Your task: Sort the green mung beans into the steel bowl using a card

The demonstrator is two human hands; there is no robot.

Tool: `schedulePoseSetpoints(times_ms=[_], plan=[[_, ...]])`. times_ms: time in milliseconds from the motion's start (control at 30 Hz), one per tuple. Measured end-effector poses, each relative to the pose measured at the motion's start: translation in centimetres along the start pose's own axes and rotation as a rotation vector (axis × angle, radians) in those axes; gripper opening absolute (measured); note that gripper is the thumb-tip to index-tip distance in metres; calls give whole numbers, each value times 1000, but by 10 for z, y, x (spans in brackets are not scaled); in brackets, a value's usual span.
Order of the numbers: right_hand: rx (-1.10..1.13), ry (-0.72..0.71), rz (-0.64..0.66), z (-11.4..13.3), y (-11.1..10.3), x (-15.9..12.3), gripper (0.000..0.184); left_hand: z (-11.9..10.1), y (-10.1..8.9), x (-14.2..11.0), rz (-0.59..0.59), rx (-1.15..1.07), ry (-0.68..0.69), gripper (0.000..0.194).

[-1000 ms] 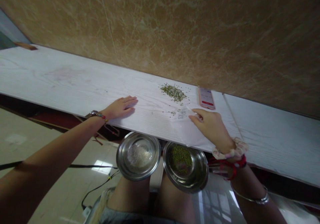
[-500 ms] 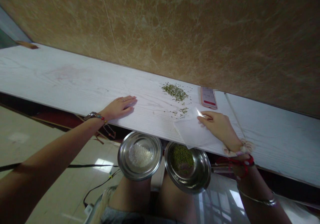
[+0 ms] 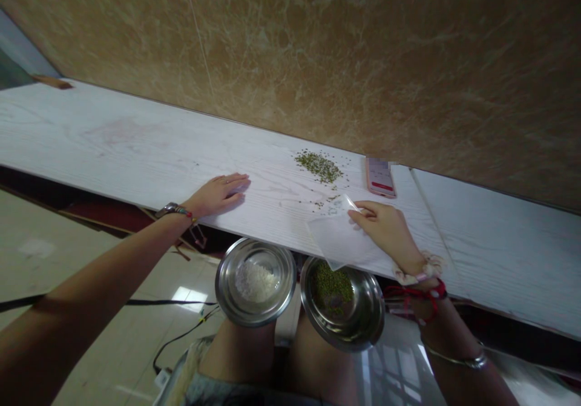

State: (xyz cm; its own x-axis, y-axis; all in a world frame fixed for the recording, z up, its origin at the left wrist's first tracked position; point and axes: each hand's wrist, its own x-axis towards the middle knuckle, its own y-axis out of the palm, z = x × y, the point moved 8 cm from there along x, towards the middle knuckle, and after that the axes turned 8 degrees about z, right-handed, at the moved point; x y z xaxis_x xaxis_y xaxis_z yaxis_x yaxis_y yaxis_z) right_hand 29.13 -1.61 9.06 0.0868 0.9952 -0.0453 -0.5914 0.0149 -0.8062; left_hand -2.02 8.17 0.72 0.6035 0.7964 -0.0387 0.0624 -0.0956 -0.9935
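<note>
My left hand (image 3: 220, 194) lies flat on the white wood-grain table (image 3: 149, 152), fingers stretched out and holding nothing. Between thumb and fingers, my right hand (image 3: 384, 224) pinches the upper corner of a clear plastic bag (image 3: 340, 239) at the table's front edge. Some green mung beans (image 3: 333, 203) show beside and through the bag's upper edge. A larger scatter of mung beans (image 3: 319, 167) lies farther back, near the wall. Below the table edge, a steel bowl of mung beans (image 3: 333, 288) rests on my right leg. Another steel bowl with white rice grains (image 3: 256, 282) rests on my left.
A phone (image 3: 380, 177) lies by the wall, behind my right hand. The marbled brown wall (image 3: 290, 61) closes off the table's back edge. A small wooden piece (image 3: 53, 81) sits at the far left. A black cable (image 3: 175, 336) hangs at lower left.
My right hand and the bag shifted right, then back left over the nearer beans. My left hand stays flat in place.
</note>
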Motion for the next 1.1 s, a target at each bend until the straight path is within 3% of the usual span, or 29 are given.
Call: schedulePoseSetpoints(times_ms=[267, 467, 700, 1100], plan=[[-18, 53, -64, -14, -16, -2, 14, 0, 0, -1, 3, -23, -7, 58], [43, 45, -57, -12, -2, -1, 14, -2, -1, -1, -6, -13, -2, 57], [133, -56, 27, 9, 26, 8, 12, -1, -1, -1, -14, 1, 0, 57], [141, -314, 247, 69, 70, 7, 12, 2, 0, 0, -48, -17, 4, 54]])
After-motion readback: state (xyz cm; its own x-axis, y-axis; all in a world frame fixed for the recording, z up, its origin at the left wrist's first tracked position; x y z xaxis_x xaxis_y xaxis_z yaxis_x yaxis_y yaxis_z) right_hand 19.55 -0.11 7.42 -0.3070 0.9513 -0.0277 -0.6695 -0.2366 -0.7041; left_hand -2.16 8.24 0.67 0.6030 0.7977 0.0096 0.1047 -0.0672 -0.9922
